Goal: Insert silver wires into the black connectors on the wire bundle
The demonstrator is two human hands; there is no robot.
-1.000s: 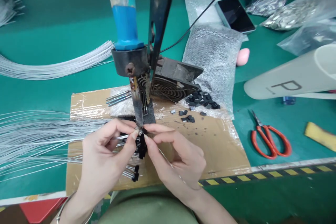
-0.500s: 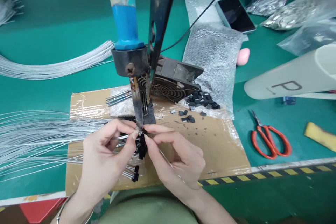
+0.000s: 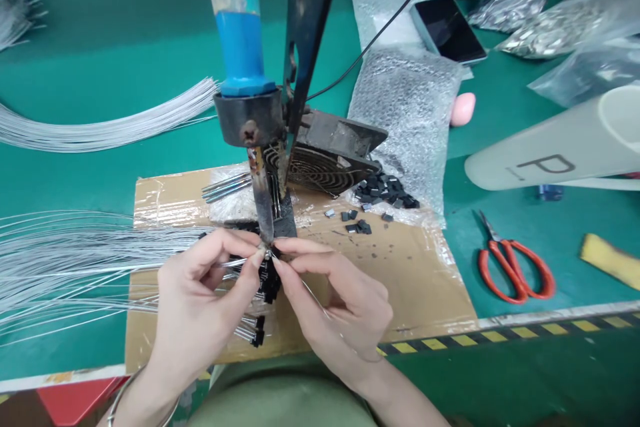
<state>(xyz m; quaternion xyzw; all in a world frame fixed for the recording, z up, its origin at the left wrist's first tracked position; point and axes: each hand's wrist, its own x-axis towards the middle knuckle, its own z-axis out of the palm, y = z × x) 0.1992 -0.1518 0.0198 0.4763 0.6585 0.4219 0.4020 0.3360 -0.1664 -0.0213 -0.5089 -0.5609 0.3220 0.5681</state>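
A soldering iron (image 3: 241,47) with a blue handle is clamped upright, its flat tip pointing down between my hands. My left hand (image 3: 200,307) pinches a thin grey wire (image 3: 234,263) just left of the tip; the wire's end there is too small to make out. In my right hand (image 3: 345,300), thumb and forefinger are closed on a strand of solder wire (image 3: 311,293), which reaches toward the tip and trails back over the palm. Beneath the fingers lie several black connectors (image 3: 271,280) with wires attached, partly hidden.
Cardboard (image 3: 425,293) covers the bench under my hands. A black fan (image 3: 325,167) stands behind the iron, beside a pile of small black connectors (image 3: 385,190). Wire bundles (image 3: 100,130) lie left. Red-handled scissors (image 3: 515,270), a pale cup (image 3: 545,143) and a phone (image 3: 449,28) are right.
My right fingertips have drawn very slightly away from the tip, and the solder strand has shifted a little. My left hand stays almost still.
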